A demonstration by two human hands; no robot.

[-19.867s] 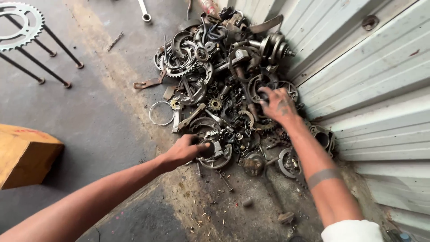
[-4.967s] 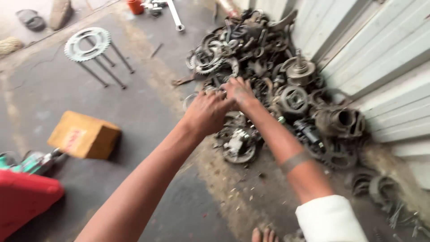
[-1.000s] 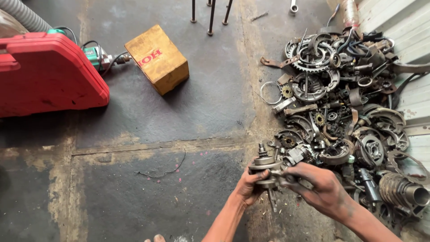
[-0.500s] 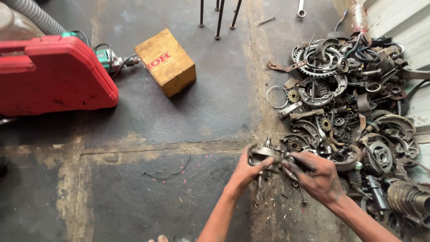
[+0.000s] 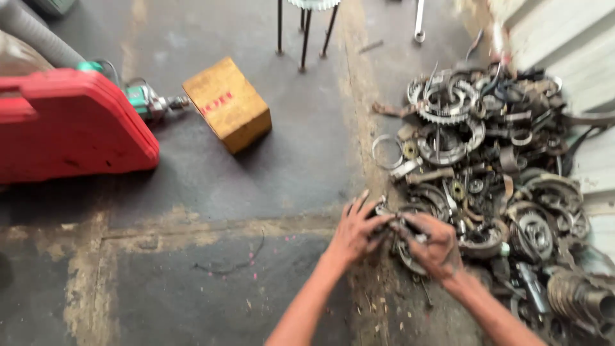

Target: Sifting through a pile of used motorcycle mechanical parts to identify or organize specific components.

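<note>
1. Both hands have shifted up toward the heap's near edge since half a second ago.
2. Left hand (image 5: pixel 353 232) and right hand (image 5: pixel 437 245) close together on a small, dark, greasy metal part (image 5: pixel 395 225), blurred, perhaps a gear assembly.
3. Yellow-brown cardboard box (image 5: pixel 225 104) with red lettering sits left on grey concrete, beside a red plastic case (image 5: pixel 70 125).
4. Rusty rings and sprockets form the scrap pile (image 5: pixel 493 160) at right.

rusty metal parts (image 5: pixel 487 160), rough concrete floor (image 5: pixel 192 269)
</note>
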